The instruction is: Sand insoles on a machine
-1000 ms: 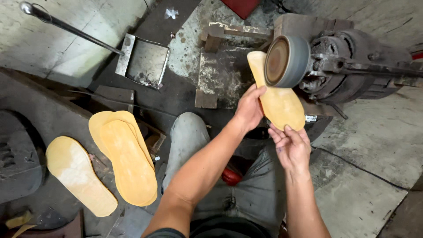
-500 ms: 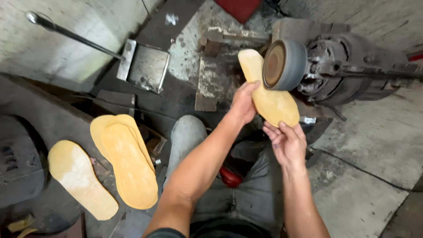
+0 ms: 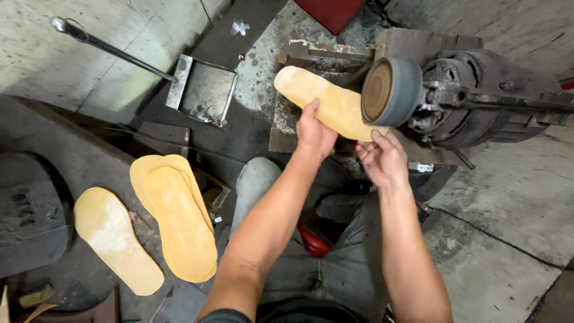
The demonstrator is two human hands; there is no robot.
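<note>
A yellow shoe insole point(image 3: 326, 101) is held flat against the round grinding wheel point(image 3: 390, 91) of a dark motor point(image 3: 478, 96). My left hand point(image 3: 314, 133) grips the insole's middle from below. Its end nearest the wheel rests on the fingers of my right hand point(image 3: 382, 157). The insole lies almost level, its far end pointing left.
Two stacked yellow insoles point(image 3: 176, 222) and a paler single one point(image 3: 116, 239) lie on the floor at the left. A metal tray point(image 3: 203, 90) and a long metal rod point(image 3: 107, 48) sit beyond them. My knees in grey trousers point(image 3: 257, 185) are below the hands.
The insole has been turned from nearly upright to almost level, its far end swinging left. Both hands shifted with it along the wheel.
</note>
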